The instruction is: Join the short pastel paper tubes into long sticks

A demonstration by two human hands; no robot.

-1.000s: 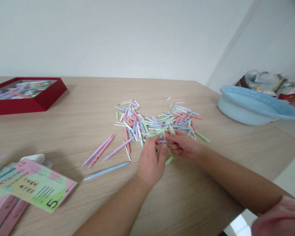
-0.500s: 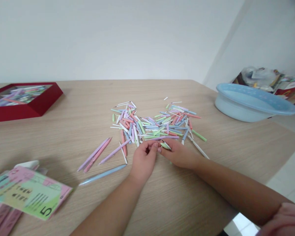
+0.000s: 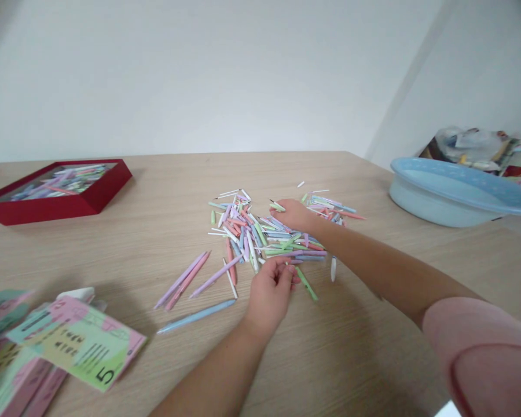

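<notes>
Remote view, head cam. Right hand (image 3: 293, 214) is over the far side of the pen-part heap (image 3: 249, 234), thumb and fingers closed on a small light green pen piece (image 3: 278, 206) with a dark point sticking out. Can't tell if more is tucked in the palm. Left hand (image 3: 270, 292) is at the near edge of the heap, fingers curled and thumb close to the index. A longer green pen barrel (image 3: 307, 284) runs out from beside those fingertips; I can't tell whether it's gripped or just lying on the table (image 3: 351, 365) there.

Handling notes, my judgement: parts are slim, smooth and loosely crossed, so a broad rake would likely roll neighbours. I'd keep the right pinch light, tips only, and lift straight up before going sideways. Dark point should face away from the palm. I'd hold the left low and steady as a stop so nothing rolls off the near side; the white piece (image 3: 333, 270) below the right forearm is easy to knock.

Assembled-looking pens lie apart on the left: purple pen (image 3: 179, 280), pink pen (image 3: 187, 281), blue pen (image 3: 196, 316). I'd keep the left forearm clear of the blue one. Red box (image 3: 93, 200) far left has more pens in it.
</notes>
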